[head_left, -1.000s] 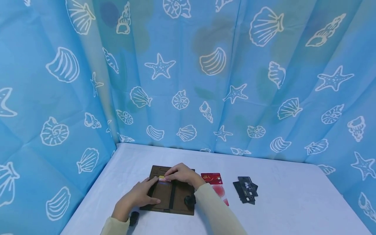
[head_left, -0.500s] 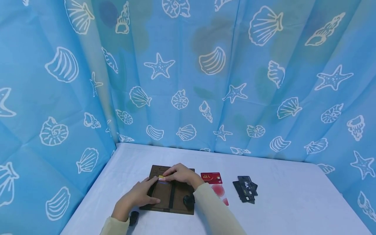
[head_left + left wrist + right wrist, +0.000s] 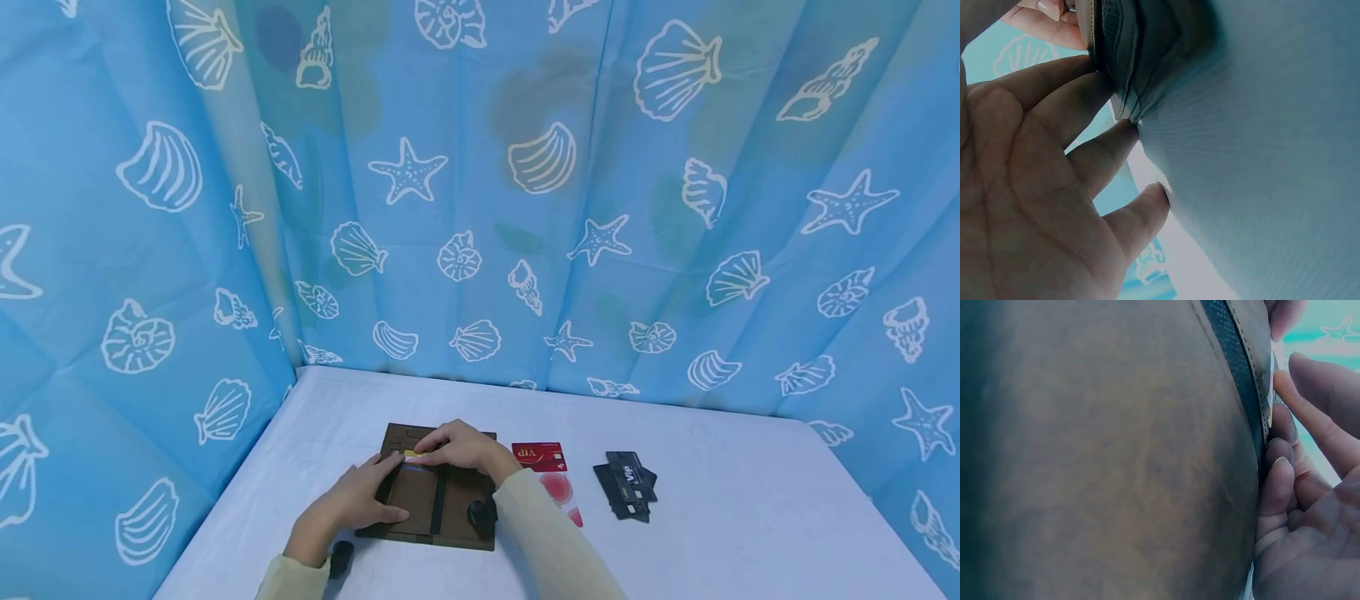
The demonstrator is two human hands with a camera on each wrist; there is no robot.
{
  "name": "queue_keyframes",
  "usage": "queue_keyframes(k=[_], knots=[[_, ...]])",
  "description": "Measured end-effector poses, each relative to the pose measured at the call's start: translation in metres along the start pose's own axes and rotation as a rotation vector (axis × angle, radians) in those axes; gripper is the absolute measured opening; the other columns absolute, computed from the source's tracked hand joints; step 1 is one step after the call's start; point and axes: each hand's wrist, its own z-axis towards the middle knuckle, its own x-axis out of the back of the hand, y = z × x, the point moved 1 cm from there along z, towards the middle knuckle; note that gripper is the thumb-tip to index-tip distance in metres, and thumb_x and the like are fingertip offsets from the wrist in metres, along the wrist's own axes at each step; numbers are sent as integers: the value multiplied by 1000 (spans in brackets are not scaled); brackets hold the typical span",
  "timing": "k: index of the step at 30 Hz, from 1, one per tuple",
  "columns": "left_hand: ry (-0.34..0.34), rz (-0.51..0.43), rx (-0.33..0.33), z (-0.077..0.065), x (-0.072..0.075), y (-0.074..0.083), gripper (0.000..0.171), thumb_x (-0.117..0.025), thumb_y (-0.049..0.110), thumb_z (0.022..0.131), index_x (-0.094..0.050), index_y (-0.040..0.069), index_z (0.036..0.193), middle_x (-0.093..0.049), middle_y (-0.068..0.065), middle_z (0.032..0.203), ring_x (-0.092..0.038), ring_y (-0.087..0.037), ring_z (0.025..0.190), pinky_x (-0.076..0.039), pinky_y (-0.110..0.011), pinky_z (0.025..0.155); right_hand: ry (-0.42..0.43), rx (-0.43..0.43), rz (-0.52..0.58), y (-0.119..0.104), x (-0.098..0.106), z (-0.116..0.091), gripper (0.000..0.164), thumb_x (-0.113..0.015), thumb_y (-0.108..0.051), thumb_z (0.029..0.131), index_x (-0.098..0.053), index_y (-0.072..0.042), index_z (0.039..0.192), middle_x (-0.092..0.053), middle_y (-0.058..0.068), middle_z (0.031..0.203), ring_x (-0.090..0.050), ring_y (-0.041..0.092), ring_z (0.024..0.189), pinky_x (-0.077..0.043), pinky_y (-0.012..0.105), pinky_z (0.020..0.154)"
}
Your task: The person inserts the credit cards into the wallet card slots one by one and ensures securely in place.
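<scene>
A brown leather wallet (image 3: 413, 493) lies spread flat on the white table, a dark strip running down its middle. My left hand (image 3: 358, 498) rests on its left side, thumb and fingers spread. In the left wrist view, the fingers of this hand (image 3: 1047, 150) reach the wallet's dark edge (image 3: 1147, 47). A small card (image 3: 410, 457) with yellow and white showing sits at the slots in the upper left part. My right hand (image 3: 467, 450) pinches it from the right, fingertips close to the left fingers. Most of the card is hidden.
To the right of the wallet lie a red VIP card (image 3: 540, 456) and a white card with red circles (image 3: 557, 487), partly behind the right sleeve. Several black cards (image 3: 632, 483) overlap farther right. A blue shell-print curtain (image 3: 465, 208) stands behind the table (image 3: 750, 500).
The right hand and the card have shifted very slightly left along the slot. The left hand, the wallet and the loose cards stay in place.
</scene>
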Motion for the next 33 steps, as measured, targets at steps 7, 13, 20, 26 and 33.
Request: queue_keyframes(k=[7, 13, 20, 26, 33], knots=[[-2, 7, 17, 0, 4, 0, 87, -85, 35, 76, -44, 11, 149, -42, -24, 152, -33, -58, 138, -30, -74, 107, -8, -12, 1, -3, 1, 3, 19, -73, -24, 90, -77, -18, 107, -67, -3, 105, -55, 16, 97, -50, 44, 95], [-4, -2, 19, 1, 3, -1, 86, -84, 36, 77, -44, 12, 149, -42, -24, 152, -33, -56, 138, -30, -73, 108, -5, -41, -13, -8, 5, 1, 23, -76, -27, 87, -76, -18, 108, -67, -3, 101, -55, 17, 97, -49, 44, 95], [2, 12, 31, 1, -2, 0, 87, -85, 38, 75, -45, 13, 148, -43, -25, 150, -35, -58, 136, -32, -73, 107, -41, 19, -59, -13, 15, -6, 26, -75, -20, 88, -74, -14, 113, -68, -2, 100, -57, 15, 93, -52, 37, 90], [7, 27, 50, 2, -2, 0, 87, -85, 40, 75, -46, 15, 148, -43, -25, 150, -34, -60, 135, -33, -73, 106, -3, 56, -74, -16, 32, -17, 30, -75, -18, 88, -72, -12, 117, -69, 0, 106, -60, 16, 97, -54, 39, 93], [6, 22, 75, 1, -1, 2, 87, -86, 39, 74, -46, 14, 148, -41, -28, 150, -32, -63, 135, -32, -74, 106, 40, 11, -90, -11, 57, -34, 34, -74, -20, 89, -70, -12, 121, -69, 1, 111, -61, 19, 104, -55, 43, 95]])
